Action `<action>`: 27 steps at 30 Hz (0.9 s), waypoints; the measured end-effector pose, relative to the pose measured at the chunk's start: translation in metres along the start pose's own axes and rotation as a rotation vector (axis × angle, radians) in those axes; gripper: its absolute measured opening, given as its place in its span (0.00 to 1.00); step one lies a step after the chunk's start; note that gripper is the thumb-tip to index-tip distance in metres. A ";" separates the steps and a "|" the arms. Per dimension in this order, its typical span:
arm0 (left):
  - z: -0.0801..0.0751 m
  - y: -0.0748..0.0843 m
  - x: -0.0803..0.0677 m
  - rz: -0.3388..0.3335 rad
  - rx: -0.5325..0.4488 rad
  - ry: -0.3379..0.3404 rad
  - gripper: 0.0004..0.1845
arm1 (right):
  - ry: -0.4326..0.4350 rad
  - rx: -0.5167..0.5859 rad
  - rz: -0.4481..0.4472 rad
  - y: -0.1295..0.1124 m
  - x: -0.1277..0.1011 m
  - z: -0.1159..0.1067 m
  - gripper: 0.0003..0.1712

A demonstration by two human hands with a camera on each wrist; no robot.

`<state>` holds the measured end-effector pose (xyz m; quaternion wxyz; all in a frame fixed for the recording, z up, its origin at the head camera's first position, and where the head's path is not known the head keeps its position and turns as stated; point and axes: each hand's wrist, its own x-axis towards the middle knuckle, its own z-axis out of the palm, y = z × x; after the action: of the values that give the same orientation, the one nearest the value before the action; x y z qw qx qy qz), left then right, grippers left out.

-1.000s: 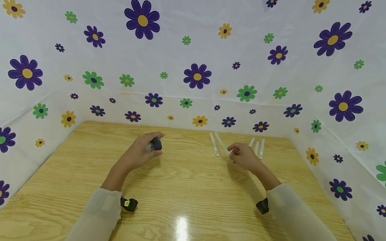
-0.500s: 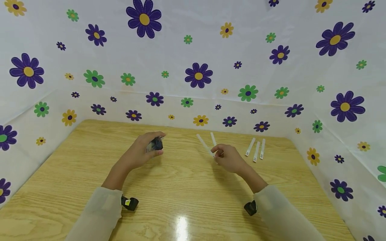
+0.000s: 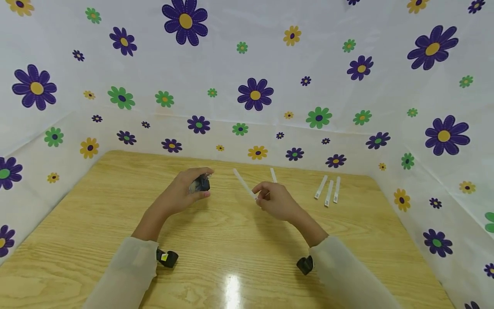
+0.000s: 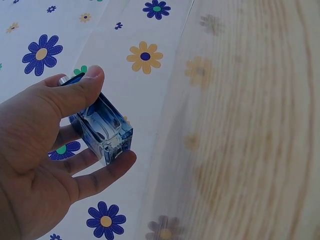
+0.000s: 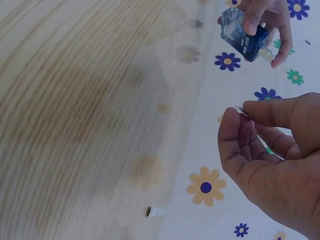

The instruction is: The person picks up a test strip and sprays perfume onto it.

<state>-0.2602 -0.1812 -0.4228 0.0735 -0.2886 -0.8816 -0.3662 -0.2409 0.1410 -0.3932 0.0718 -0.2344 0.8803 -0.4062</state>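
Observation:
My left hand (image 3: 181,193) grips a small square blue glass bottle (image 3: 199,185) above the wooden table (image 3: 115,206). In the left wrist view the thumb and fingers clamp the bottle (image 4: 102,130) from both sides. My right hand (image 3: 272,199) pinches a thin white paper strip (image 3: 244,183) that points up and left toward the bottle. The right wrist view shows thumb and fingers pressed on the strip's end (image 5: 239,109), with the bottle (image 5: 242,31) beyond it. A hand's width separates the two hands.
One white strip (image 3: 273,174) lies on the table behind my right hand, and three more strips (image 3: 329,190) lie side by side at the back right. Flowered white sheeting (image 3: 254,94) walls in the table on three sides.
My right hand has carried the pinched strip leftward, away from the loose strips and closer to the bottle. The left hand has stayed where it was with the bottle.

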 end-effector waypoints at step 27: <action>0.000 0.002 -0.001 -0.088 0.014 0.043 0.33 | -0.047 0.105 0.024 -0.028 0.006 0.024 0.11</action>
<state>-0.2581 -0.1803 -0.4219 0.0780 -0.2410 -0.8942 -0.3691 -0.2282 0.1059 -0.3875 0.1096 -0.2291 0.8586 -0.4454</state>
